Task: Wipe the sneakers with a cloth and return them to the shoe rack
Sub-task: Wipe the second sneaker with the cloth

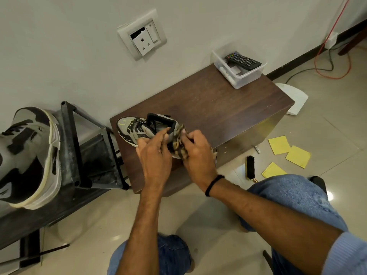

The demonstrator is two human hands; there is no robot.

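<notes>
— Where's the sneaker (137,127)?
— On the worktop (218,108), near corner; the left hand (154,153) grips its collar.
— The right hand (195,150)?
— Fingers curled round the cloth (178,148), pressed against the heel.

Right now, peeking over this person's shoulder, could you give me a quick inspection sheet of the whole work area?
Surface: dark wooden cabinet against the wall, faint specks on top.
Job's things: sneaker on the cabinet, patterned cloth at its heel; second sneaker on the shoe rack at left.
Clutter: plastic box holding a remote at the cabinet's far corner; brush and yellow sheets on the floor.
Grippers: left hand grips the sneaker's collar; right hand holds the cloth against the heel.
Cables: orange cable and dark cable loop across the floor.
Surroundings: broken wall socket, tiled floor.
</notes>
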